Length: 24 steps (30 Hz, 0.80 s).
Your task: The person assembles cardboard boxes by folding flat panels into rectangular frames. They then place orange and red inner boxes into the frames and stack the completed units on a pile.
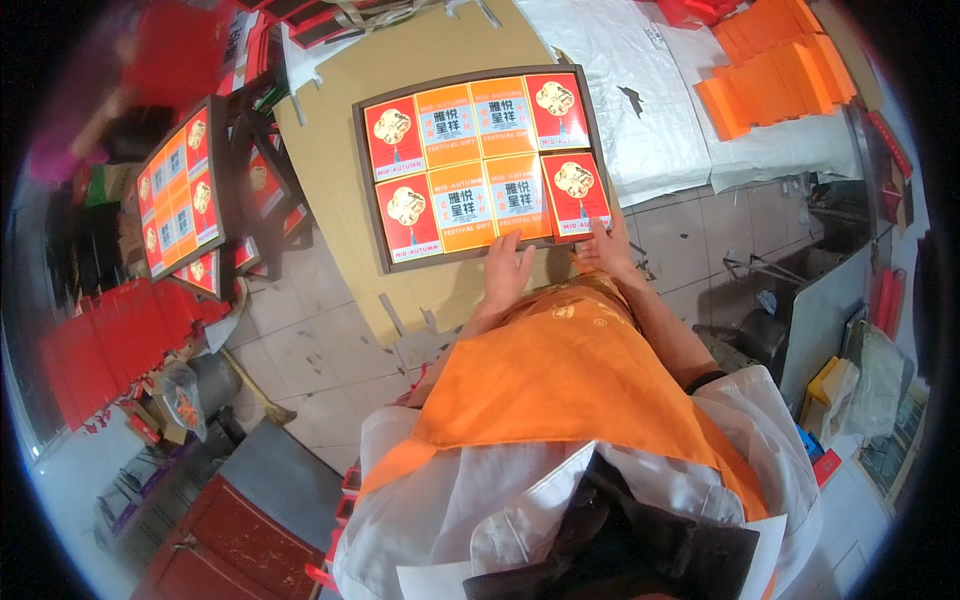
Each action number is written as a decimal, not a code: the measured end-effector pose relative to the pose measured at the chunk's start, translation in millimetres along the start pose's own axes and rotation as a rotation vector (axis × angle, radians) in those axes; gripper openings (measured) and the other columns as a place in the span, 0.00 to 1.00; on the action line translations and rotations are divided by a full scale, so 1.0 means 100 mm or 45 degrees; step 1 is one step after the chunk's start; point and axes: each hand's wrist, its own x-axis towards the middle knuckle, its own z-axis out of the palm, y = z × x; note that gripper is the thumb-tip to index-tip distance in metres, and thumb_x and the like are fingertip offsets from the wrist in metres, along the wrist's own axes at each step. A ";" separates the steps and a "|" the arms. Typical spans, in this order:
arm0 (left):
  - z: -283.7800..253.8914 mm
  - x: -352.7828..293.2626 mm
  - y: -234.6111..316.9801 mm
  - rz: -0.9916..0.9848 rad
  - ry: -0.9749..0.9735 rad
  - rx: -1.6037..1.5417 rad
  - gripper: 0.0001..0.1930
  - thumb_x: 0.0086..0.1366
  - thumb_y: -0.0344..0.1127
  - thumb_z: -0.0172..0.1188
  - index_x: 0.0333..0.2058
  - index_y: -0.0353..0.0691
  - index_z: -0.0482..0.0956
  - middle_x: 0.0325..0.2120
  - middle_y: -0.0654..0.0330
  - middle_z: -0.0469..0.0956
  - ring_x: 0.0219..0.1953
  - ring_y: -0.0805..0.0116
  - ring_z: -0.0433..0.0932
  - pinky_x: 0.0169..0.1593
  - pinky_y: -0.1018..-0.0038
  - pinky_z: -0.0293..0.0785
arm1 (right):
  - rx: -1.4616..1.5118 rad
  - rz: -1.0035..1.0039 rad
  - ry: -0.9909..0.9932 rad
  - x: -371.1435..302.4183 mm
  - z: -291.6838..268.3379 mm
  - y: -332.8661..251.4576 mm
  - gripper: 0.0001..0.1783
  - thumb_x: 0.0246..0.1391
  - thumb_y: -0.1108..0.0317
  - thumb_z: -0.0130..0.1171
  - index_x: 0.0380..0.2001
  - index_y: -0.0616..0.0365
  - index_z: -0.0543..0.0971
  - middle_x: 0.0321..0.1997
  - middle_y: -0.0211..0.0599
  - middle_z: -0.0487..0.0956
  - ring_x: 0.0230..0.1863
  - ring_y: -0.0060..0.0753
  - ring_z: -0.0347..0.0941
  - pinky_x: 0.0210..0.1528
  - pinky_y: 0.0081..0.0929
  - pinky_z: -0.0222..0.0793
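Observation:
A shallow brown tray (pixel 372 228) lies before me, filled with two rows of small red and orange gift boxes. In its near right corner, a red box (pixel 572 190) with a round cream picture sits slightly raised and askew, overlapping the tray's near edge. My right hand (pixel 608 252) grips this box at its near edge, fingers bent around it. To the left, my left hand (pixel 507 272) is open, its fingers resting on the tray's near rim beside an orange box (pixel 518 200). The undersides of the fingers are hidden.
Brown cardboard (pixel 325 170) lies under the tray. At left stand more filled trays (pixel 180 195) and red card sheets (pixel 110 340). Orange folded pieces (pixel 770 80) rest on white sheeting (pixel 660 110) at right. A blurred person (pixel 80 140) appears at far left.

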 end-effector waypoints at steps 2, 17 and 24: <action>0.02 0.02 0.13 0.152 -0.003 0.140 0.20 0.56 0.36 0.56 0.47 0.37 0.67 0.39 0.52 0.70 0.41 0.54 0.70 0.42 0.63 0.67 | -0.085 -0.146 0.021 0.04 0.00 0.01 0.29 0.60 0.59 0.43 0.59 0.50 0.45 0.23 0.37 0.71 0.21 0.25 0.70 0.22 0.21 0.70; 0.33 0.47 0.33 0.153 -0.330 0.411 0.13 0.51 0.38 0.60 0.33 0.39 0.70 0.32 0.56 0.73 0.37 0.57 0.72 0.39 0.64 0.70 | -0.228 -0.326 0.023 0.17 0.03 0.19 0.31 0.57 0.70 0.43 0.62 0.47 0.46 0.19 0.36 0.71 0.18 0.24 0.68 0.20 0.22 0.66; -0.17 0.47 0.20 0.029 0.132 0.473 0.31 0.46 0.46 0.65 0.48 0.41 0.66 0.45 0.53 0.66 0.50 0.53 0.63 0.51 0.56 0.58 | -0.942 -0.475 0.208 0.06 -0.16 -0.45 0.44 0.47 0.61 0.60 0.62 0.54 0.47 0.32 0.42 0.73 0.35 0.41 0.70 0.37 0.37 0.64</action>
